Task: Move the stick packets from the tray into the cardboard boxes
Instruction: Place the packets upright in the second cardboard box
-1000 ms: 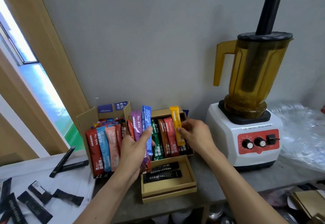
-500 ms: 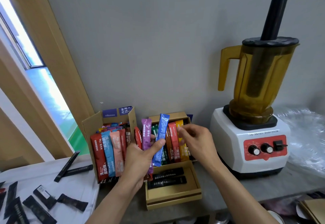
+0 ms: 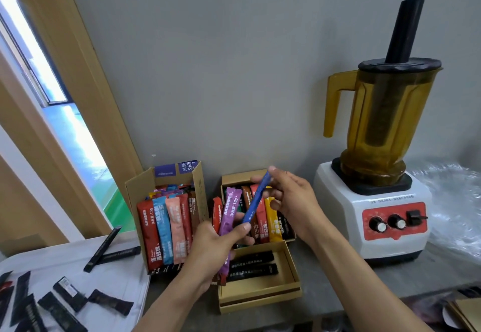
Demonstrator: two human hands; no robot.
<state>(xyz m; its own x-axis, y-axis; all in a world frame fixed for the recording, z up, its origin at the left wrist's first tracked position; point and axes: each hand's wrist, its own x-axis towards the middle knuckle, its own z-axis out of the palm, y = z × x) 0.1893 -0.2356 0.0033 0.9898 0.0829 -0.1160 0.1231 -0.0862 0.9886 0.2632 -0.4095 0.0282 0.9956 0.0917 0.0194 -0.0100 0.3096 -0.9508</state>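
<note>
Blue packet (image 3: 256, 201) slants between both hands above the rear box (image 3: 234, 177). The right hand (image 3: 291, 201) pinches its top end between thumb and fingertips, and its lower end lies by the left thumb. That high pinch seems chosen so the packet can go down upright into the row of standing packets (image 3: 269, 217) below.

The left hand (image 3: 216, 251) has its grip clamped on a purple packet (image 3: 230, 214), with a red one (image 3: 216, 213) just beside it. They are fanned like a small stock, probably so the right hand can draw 1 at a time.

Left of them the tall box (image 3: 135, 193) is packed with upright packets. The shallow front box (image 3: 260, 299) holds dark packets (image 3: 252, 270) lying flat. On the tray (image 3: 78, 255) at the left, black packets (image 3: 62, 311) lie scattered, not yet moved.
</note>
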